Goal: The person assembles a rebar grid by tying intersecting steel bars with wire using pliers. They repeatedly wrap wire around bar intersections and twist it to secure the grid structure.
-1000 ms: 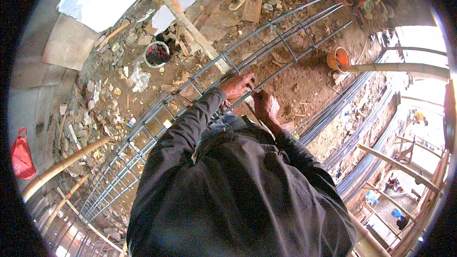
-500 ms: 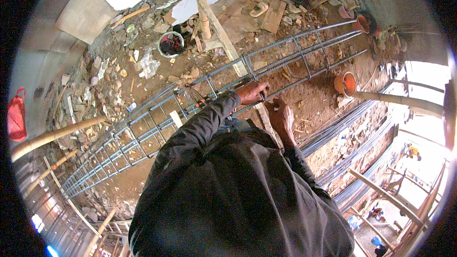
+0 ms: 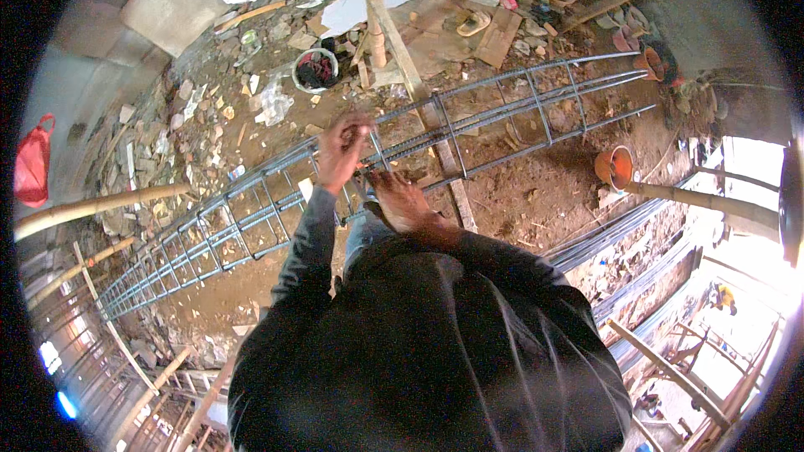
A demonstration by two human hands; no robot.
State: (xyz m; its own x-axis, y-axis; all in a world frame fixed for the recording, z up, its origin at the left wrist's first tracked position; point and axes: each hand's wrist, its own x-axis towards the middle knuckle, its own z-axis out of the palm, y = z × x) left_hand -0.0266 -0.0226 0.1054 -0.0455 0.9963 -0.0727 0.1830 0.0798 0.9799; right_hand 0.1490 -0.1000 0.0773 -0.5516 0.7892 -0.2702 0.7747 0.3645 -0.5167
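Note:
A long cage of steel reinforcing bars [image 3: 494, 115] with square stirrups runs slantwise in front of me. Over its upper edge, left of the middle, my left hand [image 3: 340, 153] is raised with its fingers curled; what they hold, if anything, I cannot make out. Close beside it my right hand [image 3: 404, 202] reaches across the near bars, fingers stretched toward the upper left. By those fingertips a small orange object [image 3: 362, 166] shows on the cage, its kind partly hidden. Under the cage, to the right of my hands, passes a wooden batten [image 3: 445, 159].
An upright bamboo post [image 3: 374, 17] stands beyond the cage. A bucket of dark stuff [image 3: 315, 71] sits among rubble. An orange bucket [image 3: 615, 167] lies tipped at the right, near bundled steel bars [image 3: 624, 219]. A bamboo pole [image 3: 100, 209] juts in from the left.
Both hands have moved left along the cage, away from the batten. My left hand has risen off the bars; my right hand has come across beside it. The view has shifted slightly.

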